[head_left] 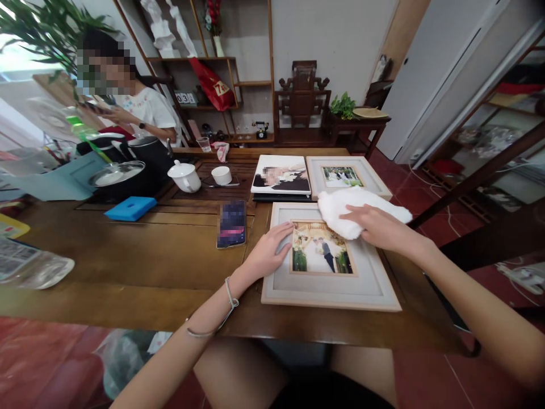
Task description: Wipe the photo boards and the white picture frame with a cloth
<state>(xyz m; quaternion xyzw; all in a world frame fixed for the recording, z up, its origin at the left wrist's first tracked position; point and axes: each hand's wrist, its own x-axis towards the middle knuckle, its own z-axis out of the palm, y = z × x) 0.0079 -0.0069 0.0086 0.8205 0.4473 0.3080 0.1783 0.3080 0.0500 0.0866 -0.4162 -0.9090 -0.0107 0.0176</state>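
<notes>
A light wood picture frame with a wide pale mat lies flat at the table's front edge. Its small centre photo shows two people outdoors. My left hand rests on the frame's left side, fingers stretched out toward the photo and holding nothing. Over the upper right corner, my right hand grips a fluffy white cloth and presses it down. The cloth hides that corner and also overlaps a second picture frame lying just behind. Beside that frame, a photo album lies on a dark flat item.
A phone lies left of the frame. Farther left are a blue sponge-like block, a lidded white cup, a small white bowl, a glass-lidded pot and a clear plastic package. Another person sits at the far left.
</notes>
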